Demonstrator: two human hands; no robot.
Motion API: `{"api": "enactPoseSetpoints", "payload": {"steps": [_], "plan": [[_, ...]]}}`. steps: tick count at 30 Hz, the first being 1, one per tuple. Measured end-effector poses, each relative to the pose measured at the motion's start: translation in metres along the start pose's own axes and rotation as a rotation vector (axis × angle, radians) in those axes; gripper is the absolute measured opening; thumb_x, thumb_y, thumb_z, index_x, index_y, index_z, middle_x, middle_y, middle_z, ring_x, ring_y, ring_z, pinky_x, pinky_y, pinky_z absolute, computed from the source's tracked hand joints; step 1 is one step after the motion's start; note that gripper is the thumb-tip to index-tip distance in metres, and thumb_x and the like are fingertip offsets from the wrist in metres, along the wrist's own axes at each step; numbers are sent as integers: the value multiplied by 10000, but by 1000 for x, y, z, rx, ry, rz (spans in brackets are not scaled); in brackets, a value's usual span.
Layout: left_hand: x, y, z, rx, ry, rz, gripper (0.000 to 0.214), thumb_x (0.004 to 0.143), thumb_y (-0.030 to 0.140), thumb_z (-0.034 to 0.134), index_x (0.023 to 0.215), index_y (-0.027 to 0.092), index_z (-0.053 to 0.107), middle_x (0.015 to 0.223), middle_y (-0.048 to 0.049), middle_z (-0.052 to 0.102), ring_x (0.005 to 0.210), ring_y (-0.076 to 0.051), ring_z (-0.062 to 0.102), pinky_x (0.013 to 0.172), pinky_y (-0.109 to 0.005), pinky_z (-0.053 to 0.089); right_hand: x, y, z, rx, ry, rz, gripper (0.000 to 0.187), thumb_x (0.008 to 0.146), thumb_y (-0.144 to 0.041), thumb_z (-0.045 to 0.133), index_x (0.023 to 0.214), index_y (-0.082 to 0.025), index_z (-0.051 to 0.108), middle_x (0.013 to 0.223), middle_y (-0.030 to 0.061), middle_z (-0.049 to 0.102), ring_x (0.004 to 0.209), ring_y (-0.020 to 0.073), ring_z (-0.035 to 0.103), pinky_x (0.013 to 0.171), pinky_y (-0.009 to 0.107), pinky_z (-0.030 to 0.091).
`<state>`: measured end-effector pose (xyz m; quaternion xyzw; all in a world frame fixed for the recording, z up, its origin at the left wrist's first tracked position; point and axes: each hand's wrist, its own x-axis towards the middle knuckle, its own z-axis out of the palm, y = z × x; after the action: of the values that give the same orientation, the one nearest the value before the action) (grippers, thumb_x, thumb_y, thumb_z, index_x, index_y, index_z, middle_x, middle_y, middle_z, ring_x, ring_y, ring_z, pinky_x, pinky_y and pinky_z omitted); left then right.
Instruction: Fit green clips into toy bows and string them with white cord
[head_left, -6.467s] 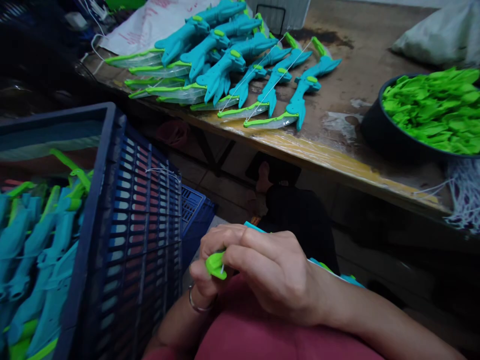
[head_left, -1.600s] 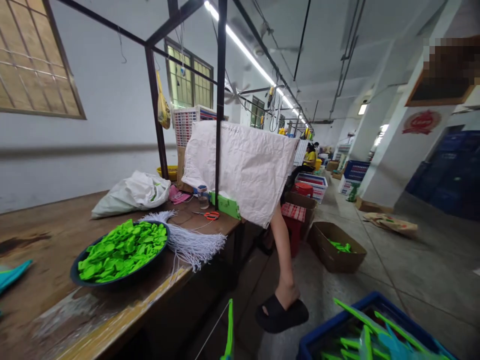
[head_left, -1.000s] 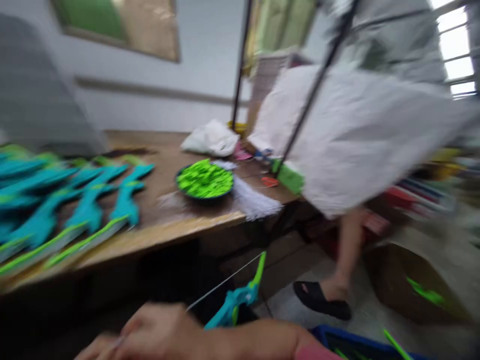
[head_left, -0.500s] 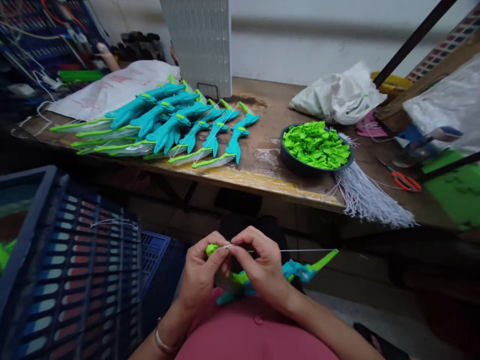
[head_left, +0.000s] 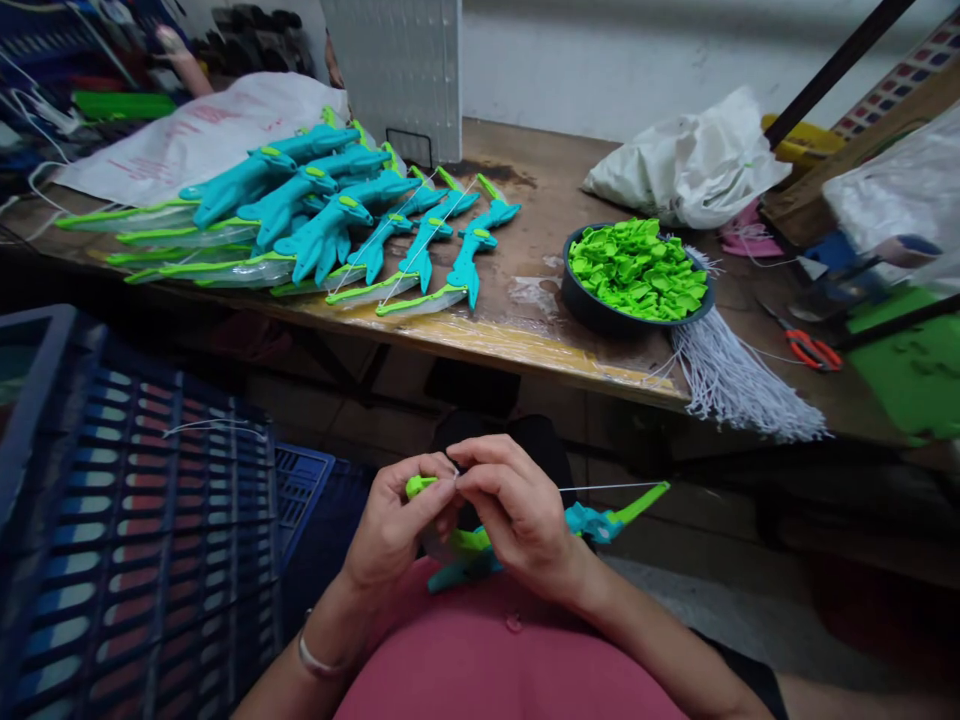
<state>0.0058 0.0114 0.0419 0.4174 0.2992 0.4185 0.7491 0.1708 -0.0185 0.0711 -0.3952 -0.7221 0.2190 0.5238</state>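
Observation:
A teal and lime-green toy bow point(head_left: 589, 522) lies across my lap, its middle hidden behind my hands. My left hand point(head_left: 397, 520) is closed round one green tip of it, with a bit of green showing past the fingers. The thumb and fingers of my right hand point(head_left: 521, 510) pinch the white string point(head_left: 615, 487) close to that tip, touching my left fingertips. From there the string runs right, taut, to the bow's far green tip. Whatever knot or loop lies between the fingertips is too small to make out.
Several finished-looking toy bows point(head_left: 360, 215) lie piled on the workbench point(head_left: 525, 345). A dark bowl point(head_left: 592, 312) holds green plastic pieces. Beside it are a bundle of white strings point(head_left: 739, 385) and red-handled scissors point(head_left: 814, 350). Blue crates point(head_left: 161, 500) stand at my left.
My right fingers have shifted and lifted slightly over the left fingertips, covering the string end that showed between them. The camera view has tilted a little; the bow stays in my lap.

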Motion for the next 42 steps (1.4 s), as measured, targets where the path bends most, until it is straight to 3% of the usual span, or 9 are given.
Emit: {"api": "enactPoseSetpoints", "payload": {"steps": [4,10,18,24,31,33,36,42], "plan": [[1,1,-2,19,21,-11,228,897,366,778,810,170,698,659,13,574,494,-67,491,480,-162,413,3,2,-2,-48,-43,-32,162,984,-30,537,1030,-171,602,949,67,621,882,163,569,762,299,511],[-3,-6,0,71,75,21,157,940,336,736,880,193,715,658,24,558,503,-71,500,480,-160,432,5,1,-3,45,36,205,109,973,-92,624,930,-178,573,855,10,602,783,117,570,710,247,467],[-3,-1,-6,82,-9,19,234,973,362,686,831,177,678,651,24,512,505,-68,465,478,-164,400,5,1,-2,-94,-12,41,91,969,-53,603,964,-139,630,913,76,632,856,157,582,752,284,496],[-3,-8,-5,20,39,-4,247,908,355,771,792,172,651,634,34,511,478,-62,442,452,-162,358,-1,1,2,-237,12,-50,104,950,-35,581,932,-136,596,874,84,609,828,178,554,709,306,474],[-3,-6,-4,-49,101,-57,324,858,393,811,720,147,651,568,36,474,442,-59,397,424,-166,313,-6,-1,5,-176,60,7,112,962,-57,568,940,-165,587,870,61,630,843,173,575,734,310,499],[-2,-5,-4,-46,99,-65,340,856,395,812,697,148,641,570,36,465,452,-58,387,431,-165,311,-7,0,6,-161,41,14,71,977,-114,600,1026,-166,598,924,71,644,883,182,588,760,321,521],[-2,-4,-3,4,135,-69,348,827,406,840,690,146,654,628,20,504,515,-62,414,470,-161,333,-5,1,6,-147,-25,12,163,984,-194,651,1137,-153,611,984,84,647,905,188,593,762,317,530],[-1,-3,0,16,93,-66,386,860,427,806,658,150,630,564,29,461,479,-64,388,447,-170,312,0,1,-1,-81,-53,92,31,976,-171,677,958,-153,659,848,27,636,792,135,591,702,265,477]]}}
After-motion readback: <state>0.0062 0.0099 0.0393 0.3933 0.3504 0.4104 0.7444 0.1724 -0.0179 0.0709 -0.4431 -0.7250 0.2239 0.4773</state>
